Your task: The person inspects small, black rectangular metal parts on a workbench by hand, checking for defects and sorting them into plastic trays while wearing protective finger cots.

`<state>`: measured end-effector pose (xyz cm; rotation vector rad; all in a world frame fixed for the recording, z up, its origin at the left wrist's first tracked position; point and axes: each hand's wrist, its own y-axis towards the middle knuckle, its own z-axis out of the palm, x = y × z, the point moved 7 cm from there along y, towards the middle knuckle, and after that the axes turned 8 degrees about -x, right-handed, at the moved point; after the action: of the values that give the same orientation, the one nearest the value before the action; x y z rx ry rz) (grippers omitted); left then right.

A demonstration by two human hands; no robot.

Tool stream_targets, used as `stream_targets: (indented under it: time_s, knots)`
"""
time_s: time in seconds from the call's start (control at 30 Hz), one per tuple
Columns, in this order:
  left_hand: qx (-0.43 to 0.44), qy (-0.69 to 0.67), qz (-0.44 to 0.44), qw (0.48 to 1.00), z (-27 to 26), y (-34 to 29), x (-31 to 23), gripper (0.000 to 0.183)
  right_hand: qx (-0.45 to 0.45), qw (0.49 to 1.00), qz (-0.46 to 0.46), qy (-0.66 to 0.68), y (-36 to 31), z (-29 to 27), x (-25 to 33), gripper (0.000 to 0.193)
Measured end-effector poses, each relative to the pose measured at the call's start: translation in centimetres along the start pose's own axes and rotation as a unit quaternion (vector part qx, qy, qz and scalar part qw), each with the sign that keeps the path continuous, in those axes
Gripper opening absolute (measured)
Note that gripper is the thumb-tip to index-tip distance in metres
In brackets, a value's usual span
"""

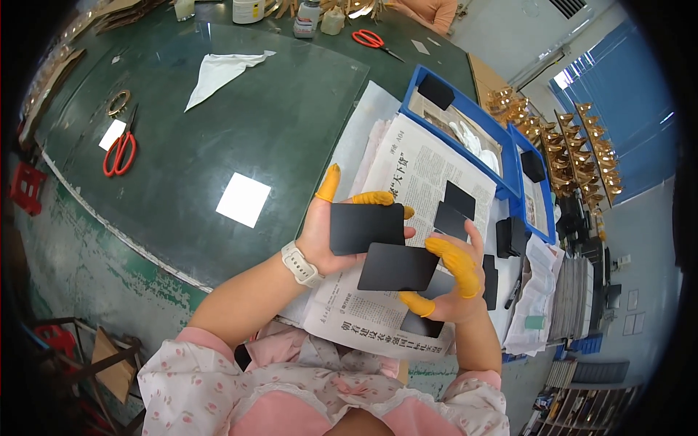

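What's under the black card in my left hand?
Your left hand, with newspaper visible beyond; the black card hides much of that hand and whatever lies directly beneath.

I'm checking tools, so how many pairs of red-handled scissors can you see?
2: one pair on the left side of the green table, the other pair toward its far side.

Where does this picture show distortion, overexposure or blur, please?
Head view: the green table has a curving near edge, and the corners go black; the white square looks nearly washed out; the black card in the left hand shows fairly crisp edges.
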<state>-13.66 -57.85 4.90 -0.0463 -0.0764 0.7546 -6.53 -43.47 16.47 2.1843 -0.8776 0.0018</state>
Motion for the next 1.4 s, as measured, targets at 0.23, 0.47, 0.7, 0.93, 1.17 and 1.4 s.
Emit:
stream_targets:
  time_s: [0.23,0.47,0.7,0.93,1.17,1.4]
  knots:
    - [0.013,-0.038,-0.023,0.999,-0.3,0.2,-0.2,0.093,-0.094,0.994,0.001,-0.048,-1.4,-2.3,-3.4,0.087]
    - [-0.031,0.028,-0.014,0.999,-0.6,0.2,0.1,0.086,-0.047,0.999,0.023,-0.014,-0.5,-1.2,-5.1,0.093]
    - [-0.075,0.07,-0.012,0.995,-0.8,0.5,0.4,0.08,0.007,0.999,0.032,-0.017,2.4,0.5,-4.9,0.091]
    - [-0.077,-0.006,-0.019,0.997,-1.5,1.3,0.9,0.087,0.05,0.997,0.029,0.046,1.8,3.7,-3.9,0.093]
    - [-0.006,0.041,-0.049,0.998,-0.8,1.0,2.3,0.096,0.065,0.995,0.043,0.069,0.8,4.4,-4.3,0.096]
    - [-0.039,0.019,-0.03,0.999,-1.6,1.5,1.7,0.1,0.043,0.995,0.048,0.08,-0.1,4.8,-5.5,0.094]
